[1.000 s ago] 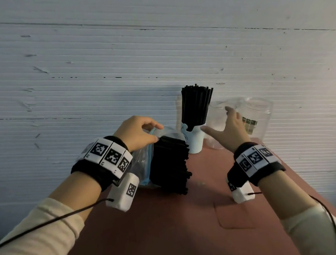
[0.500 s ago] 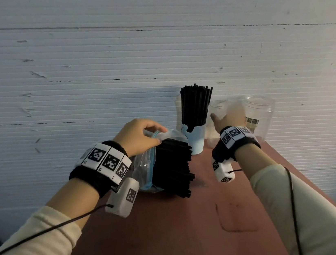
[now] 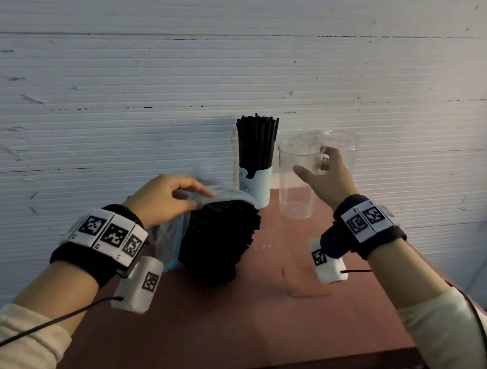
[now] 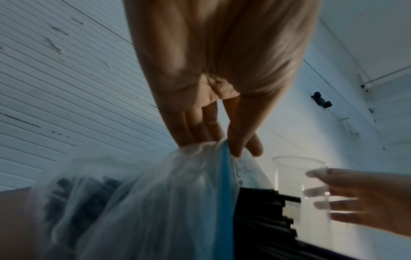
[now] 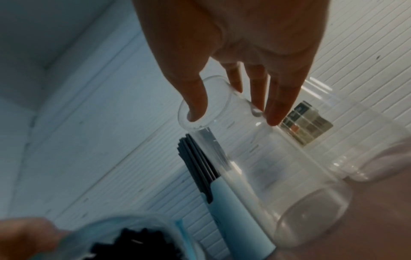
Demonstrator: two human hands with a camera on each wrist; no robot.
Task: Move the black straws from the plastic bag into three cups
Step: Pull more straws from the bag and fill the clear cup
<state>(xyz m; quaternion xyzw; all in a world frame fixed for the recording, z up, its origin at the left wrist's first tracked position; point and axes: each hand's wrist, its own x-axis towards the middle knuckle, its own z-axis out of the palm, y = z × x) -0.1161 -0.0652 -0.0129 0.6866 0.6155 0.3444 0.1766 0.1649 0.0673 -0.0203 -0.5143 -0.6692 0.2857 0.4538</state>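
L hand (image 3: 165, 198) grip pinches plastic bag (image 4: 155, 202); R hand (image 3: 326, 178) grip clamps clear cup (image 3: 297, 177).

A white wall (image 3: 220, 63) of thin horizontal ribs fills the head view from 9 o'clock over 12 to 3 o'clock, marked with dark scratches, chips and long seams. A reddish-brown table (image 3: 223, 326) stands against it from the centre down to 6 o'clock, its front edge in shadow. Light falls brighter on the wall at 3 o'clock. In the left wrist view a small dark fitting (image 4: 321, 102) sits on the wall at 2 o'clock, near a corner where two walls meet.
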